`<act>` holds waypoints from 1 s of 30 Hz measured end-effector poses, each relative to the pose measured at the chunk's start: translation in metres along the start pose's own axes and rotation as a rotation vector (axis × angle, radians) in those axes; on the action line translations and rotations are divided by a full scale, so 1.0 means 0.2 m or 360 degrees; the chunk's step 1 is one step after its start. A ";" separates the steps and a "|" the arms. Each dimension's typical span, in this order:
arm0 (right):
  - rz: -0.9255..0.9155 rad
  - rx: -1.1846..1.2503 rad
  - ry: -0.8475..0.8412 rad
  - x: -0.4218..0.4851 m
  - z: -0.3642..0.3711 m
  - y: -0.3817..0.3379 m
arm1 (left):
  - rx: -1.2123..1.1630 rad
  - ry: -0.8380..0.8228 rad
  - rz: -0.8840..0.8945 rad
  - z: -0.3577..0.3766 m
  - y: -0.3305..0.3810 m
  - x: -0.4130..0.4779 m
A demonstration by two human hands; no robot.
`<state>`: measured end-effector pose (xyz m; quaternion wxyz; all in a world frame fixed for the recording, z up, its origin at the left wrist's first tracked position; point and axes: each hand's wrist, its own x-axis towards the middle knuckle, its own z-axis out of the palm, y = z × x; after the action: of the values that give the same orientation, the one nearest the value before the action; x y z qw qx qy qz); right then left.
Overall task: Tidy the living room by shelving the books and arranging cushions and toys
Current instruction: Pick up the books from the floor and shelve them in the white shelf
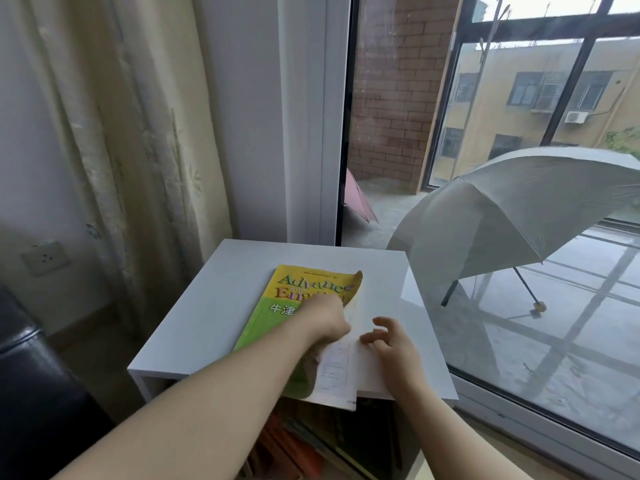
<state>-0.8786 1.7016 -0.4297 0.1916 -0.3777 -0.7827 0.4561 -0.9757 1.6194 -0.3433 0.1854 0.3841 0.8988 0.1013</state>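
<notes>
A yellow and green paperback book (277, 306) lies on top of a low white shelf unit (214, 299), its near end jutting over the front edge. Its cover is curled up along the right side, baring white pages. My left hand (327, 318) lies on the cover with fingers curled at the lifted edge; whether it grips the cover I cannot tell. My right hand (389, 341) rests on the white pages to the right, fingers bent and spread. Several more books (298, 441) stand inside the shelf below.
A large glass door stands right of the shelf, with an open grey umbrella (519, 216) and a pink umbrella (358, 199) on the balcony outside. A cream curtain (114, 133) hangs at the left. A black leather seat (31, 375) sits at lower left.
</notes>
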 end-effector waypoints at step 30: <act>-0.0026 -0.0309 0.0101 -0.04 0.02 -0.04 | -0.3000 0.0339 -0.0604 0.08 -0.59 -0.21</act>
<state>-0.8795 1.6904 -0.4245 0.1826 -0.4023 -0.8199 0.3642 -1.0195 1.5091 -0.3849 0.3482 -0.0851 0.5077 0.7835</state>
